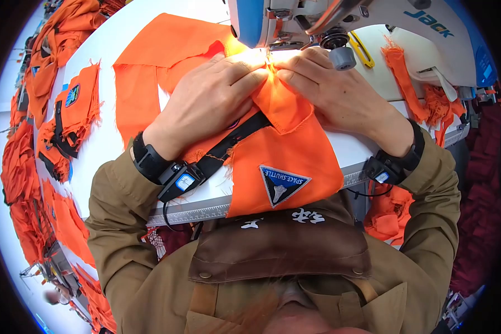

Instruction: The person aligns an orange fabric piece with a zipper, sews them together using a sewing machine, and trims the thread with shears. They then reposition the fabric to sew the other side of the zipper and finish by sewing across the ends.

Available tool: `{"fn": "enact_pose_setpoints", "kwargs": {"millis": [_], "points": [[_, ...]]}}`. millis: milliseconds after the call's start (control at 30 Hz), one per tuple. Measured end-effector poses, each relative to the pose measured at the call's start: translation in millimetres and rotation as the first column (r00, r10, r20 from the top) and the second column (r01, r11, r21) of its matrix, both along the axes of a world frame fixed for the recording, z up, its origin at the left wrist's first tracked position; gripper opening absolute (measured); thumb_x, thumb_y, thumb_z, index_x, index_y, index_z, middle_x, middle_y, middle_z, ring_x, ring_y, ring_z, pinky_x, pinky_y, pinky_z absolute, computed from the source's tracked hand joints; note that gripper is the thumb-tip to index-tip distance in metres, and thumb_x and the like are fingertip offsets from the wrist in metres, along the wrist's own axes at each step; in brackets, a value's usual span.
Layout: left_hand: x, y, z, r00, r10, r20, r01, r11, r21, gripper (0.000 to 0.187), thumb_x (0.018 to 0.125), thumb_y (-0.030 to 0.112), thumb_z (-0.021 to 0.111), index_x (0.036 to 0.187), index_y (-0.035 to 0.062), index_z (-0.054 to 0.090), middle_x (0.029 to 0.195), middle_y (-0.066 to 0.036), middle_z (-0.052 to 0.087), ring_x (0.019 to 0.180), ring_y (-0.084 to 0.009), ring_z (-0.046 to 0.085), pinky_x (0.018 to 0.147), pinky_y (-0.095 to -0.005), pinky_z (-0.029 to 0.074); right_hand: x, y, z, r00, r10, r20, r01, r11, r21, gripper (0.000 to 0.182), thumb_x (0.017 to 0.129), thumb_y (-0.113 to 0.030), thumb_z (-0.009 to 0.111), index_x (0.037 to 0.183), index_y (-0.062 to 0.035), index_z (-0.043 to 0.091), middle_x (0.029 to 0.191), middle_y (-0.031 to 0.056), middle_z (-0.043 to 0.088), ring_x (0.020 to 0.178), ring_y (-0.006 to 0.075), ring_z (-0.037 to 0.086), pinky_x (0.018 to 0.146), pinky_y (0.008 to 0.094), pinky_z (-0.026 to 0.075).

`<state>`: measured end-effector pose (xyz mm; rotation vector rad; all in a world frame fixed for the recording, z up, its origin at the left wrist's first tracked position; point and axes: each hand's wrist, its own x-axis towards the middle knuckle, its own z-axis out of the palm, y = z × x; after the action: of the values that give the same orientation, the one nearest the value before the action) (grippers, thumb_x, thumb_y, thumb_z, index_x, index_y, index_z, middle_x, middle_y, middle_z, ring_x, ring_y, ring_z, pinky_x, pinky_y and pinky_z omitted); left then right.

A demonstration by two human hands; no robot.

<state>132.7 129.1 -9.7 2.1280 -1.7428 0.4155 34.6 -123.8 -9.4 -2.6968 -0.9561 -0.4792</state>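
Note:
Orange fabric [295,150] lies under the sewing machine [428,39] and hangs over the table's front edge. It bears a triangular "SPACE SHUTTLE" patch [282,185] and a black strip [234,142]. My left hand [220,92] presses its closed thumb and fingers on the cloth, left of the needle area. From the other side my right hand [334,86] pinches the same cloth, its fingertips almost meeting the left ones. Glare from the machine lamp washes out the fingertips and the exact spot under the needle.
Orange pieces with a patch and black strips [75,106] lie at the table's left. A yellow cutter [362,50] rests beside the machine head. Frayed orange scraps [403,83] sit at the right. A ruler strip [200,213] runs along the front edge. Orange cloth piles [25,189] stand beyond the left side.

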Motion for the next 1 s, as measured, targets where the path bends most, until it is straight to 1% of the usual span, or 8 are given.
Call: {"fn": "enact_pose_setpoints", "kwargs": {"millis": [100, 200, 300, 633, 733, 833, 933, 1000], "points": [[-3, 0, 4, 0.999, 0.026, 0.019, -0.026, 0.999, 0.033, 0.033, 0.091, 0.017, 0.072, 0.122, 0.0072, 0.070, 0.099, -0.008, 0.069, 0.091, -0.0293, 0.069, 0.083, -0.0403, 0.056, 1, -3, -2, 0.998, 0.026, 0.057, -0.026, 1.000, 0.012, 0.043, 0.081, -0.006, 0.071, 0.122, -0.0020, 0.060, 0.118, 0.0104, 0.065, 0.107, 0.0318, 0.066, 0.097, 0.0406, 0.054], [-5, 0, 4, 0.998, 0.055, 0.016, -0.056, 0.997, 0.048, 0.034, 0.090, 0.018, 0.073, 0.122, 0.0071, 0.069, 0.099, -0.008, 0.070, 0.091, -0.0293, 0.069, 0.083, -0.0400, 0.056, -1, -2, -3, 1.000, 0.023, 0.000, -0.023, 1.000, 0.012, 0.038, 0.082, -0.005, 0.069, 0.119, -0.0032, 0.060, 0.107, 0.0095, 0.064, 0.101, 0.0311, 0.067, 0.090, 0.0413, 0.055], [-9, -1, 3, 0.997, 0.078, 0.021, -0.078, 0.997, 0.022, 0.034, 0.090, 0.018, 0.073, 0.121, 0.0067, 0.069, 0.100, -0.009, 0.071, 0.093, -0.0296, 0.070, 0.084, -0.0400, 0.056, -2, 2, -4, 0.999, -0.003, 0.042, 0.002, 1.000, 0.017, 0.035, 0.083, -0.006, 0.068, 0.117, -0.0044, 0.059, 0.100, 0.0090, 0.061, 0.096, 0.0311, 0.067, 0.085, 0.0414, 0.056], [-13, 0, -3, 0.986, 0.160, 0.037, -0.162, 0.984, 0.066, 0.032, 0.088, 0.021, 0.075, 0.116, 0.0073, 0.066, 0.097, -0.012, 0.070, 0.090, -0.0315, 0.071, 0.088, -0.0428, 0.057, -4, 3, -1, 1.000, 0.006, 0.002, -0.006, 0.999, 0.044, 0.034, 0.082, -0.009, 0.071, 0.113, -0.0042, 0.059, 0.097, 0.0098, 0.061, 0.095, 0.0313, 0.066, 0.084, 0.0414, 0.056], [-13, 0, -2, 0.985, 0.165, 0.049, -0.168, 0.983, 0.077, 0.031, 0.087, 0.020, 0.075, 0.114, 0.0075, 0.067, 0.098, -0.010, 0.070, 0.094, -0.0291, 0.070, 0.088, -0.0423, 0.057, -5, 2, -1, 1.000, 0.007, 0.005, -0.007, 0.999, 0.036, 0.036, 0.082, -0.011, 0.073, 0.115, -0.0042, 0.060, 0.099, 0.0097, 0.062, 0.097, 0.0313, 0.066, 0.086, 0.0413, 0.056], [-19, -8, 15, 0.991, 0.111, 0.080, -0.114, 0.993, 0.028, 0.031, 0.082, 0.019, 0.075, 0.110, 0.0064, 0.067, 0.102, -0.007, 0.070, 0.101, -0.0250, 0.068, 0.086, -0.0410, 0.058, -5, 1, -3, 1.000, 0.005, 0.000, -0.005, 0.999, 0.038, 0.038, 0.082, -0.013, 0.074, 0.117, -0.0042, 0.062, 0.106, 0.0095, 0.066, 0.101, 0.0311, 0.066, 0.089, 0.0406, 0.056], [-28, -9, 22, 0.993, 0.035, 0.113, -0.045, 0.995, 0.086, 0.042, 0.080, 0.012, 0.076, 0.122, 0.0083, 0.070, 0.115, -0.007, 0.071, 0.107, -0.0270, 0.067, 0.086, -0.0391, 0.057, -7, -1, -4, 1.000, 0.012, -0.001, -0.012, 0.997, 0.072, 0.037, 0.083, -0.015, 0.076, 0.116, -0.0040, 0.064, 0.112, 0.0096, 0.068, 0.104, 0.0306, 0.066, 0.091, 0.0397, 0.056], [-34, -8, 23, 0.998, -0.033, 0.061, 0.023, 0.987, 0.157, 0.039, 0.081, 0.010, 0.073, 0.120, 0.0081, 0.070, 0.117, -0.005, 0.071, 0.107, -0.0269, 0.067, 0.085, -0.0381, 0.057, -7, -3, -6, 0.999, 0.041, 0.035, -0.045, 0.994, 0.097, 0.037, 0.083, -0.017, 0.077, 0.115, -0.0038, 0.066, 0.114, 0.0097, 0.069, 0.105, 0.0299, 0.066, 0.091, 0.0389, 0.056]]}}
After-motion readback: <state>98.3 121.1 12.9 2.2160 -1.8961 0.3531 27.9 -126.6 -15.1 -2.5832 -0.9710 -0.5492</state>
